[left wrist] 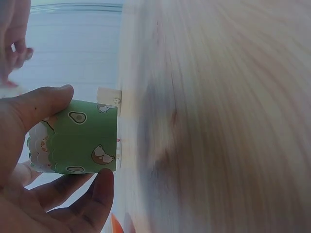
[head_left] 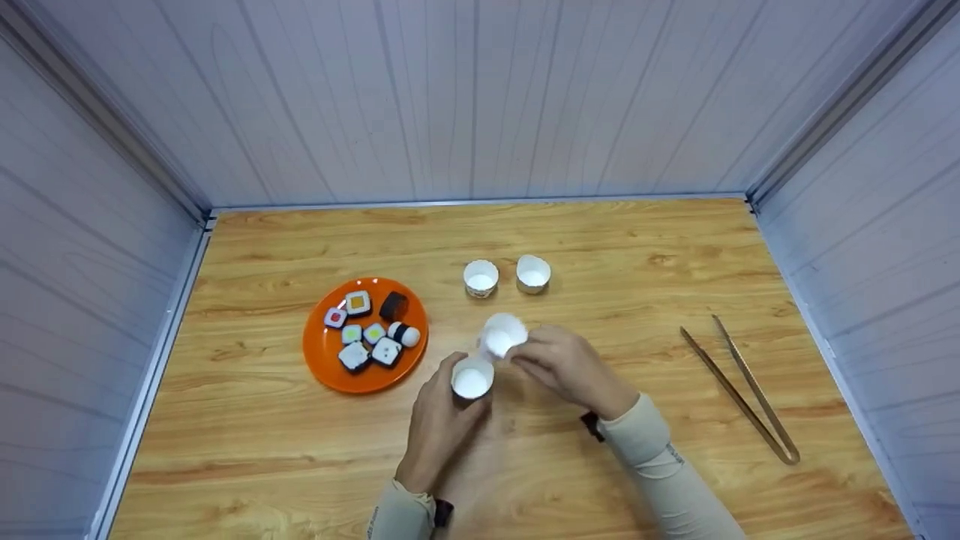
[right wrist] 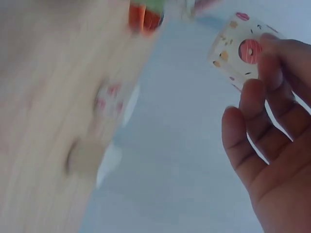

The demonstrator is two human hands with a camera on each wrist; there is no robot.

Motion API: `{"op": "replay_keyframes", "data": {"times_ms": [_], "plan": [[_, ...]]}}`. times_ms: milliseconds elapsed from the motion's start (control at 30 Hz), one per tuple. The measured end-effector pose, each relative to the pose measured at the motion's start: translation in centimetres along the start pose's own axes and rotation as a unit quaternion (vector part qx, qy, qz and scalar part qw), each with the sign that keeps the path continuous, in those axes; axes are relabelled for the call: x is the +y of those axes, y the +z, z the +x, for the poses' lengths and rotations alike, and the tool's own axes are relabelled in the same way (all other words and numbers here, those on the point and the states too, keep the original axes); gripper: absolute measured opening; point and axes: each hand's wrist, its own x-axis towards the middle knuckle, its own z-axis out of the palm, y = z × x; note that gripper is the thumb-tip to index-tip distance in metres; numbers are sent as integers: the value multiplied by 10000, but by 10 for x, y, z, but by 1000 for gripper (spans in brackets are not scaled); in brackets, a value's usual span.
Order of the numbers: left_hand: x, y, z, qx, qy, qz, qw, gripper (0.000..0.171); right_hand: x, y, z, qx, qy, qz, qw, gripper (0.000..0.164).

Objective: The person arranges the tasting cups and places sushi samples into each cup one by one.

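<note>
My left hand (head_left: 439, 416) grips a green paper baking cup (left wrist: 80, 137) printed with avocados, its white inside facing up in the head view. Thumb and fingers go round its sides, close over the table. Just beyond it, my right hand (head_left: 566, 367) pinches a second paper cup (head_left: 504, 335) by its rim. In the right wrist view this cup is white with a pink donut print (right wrist: 249, 51), between thumb and fingertips. The second cup is tilted and held up off the table, right at the far rim of the green one.
Two more paper cups, one patterned (head_left: 481, 279) and one plain beige (head_left: 533, 274), stand farther back. On the left, an orange plate (head_left: 319, 352) bears several sushi pieces (head_left: 358, 303). Metal tongs (head_left: 750, 397) lie at the right. Pale panels (head_left: 480, 97) wall the wooden table (head_left: 262, 442).
</note>
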Motion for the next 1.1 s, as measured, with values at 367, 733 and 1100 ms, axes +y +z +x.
{"op": "replay_keyframes", "data": {"times_ms": [367, 733, 1100], "plan": [[0, 1, -1, -28, -177, 33, 9998, 70, 84, -40, -29, -339, 2472, -1681, 9537, 7], [0, 0, 2, -76, -212, 15, 9997, 71, 132, -36, -45, -951, 3744, -1684, 9069, 12], [2, 2, 2, -94, -323, 28, 9994, 71, 143, -24, -40, -1034, 3966, -1603, 8979, 13]]}}
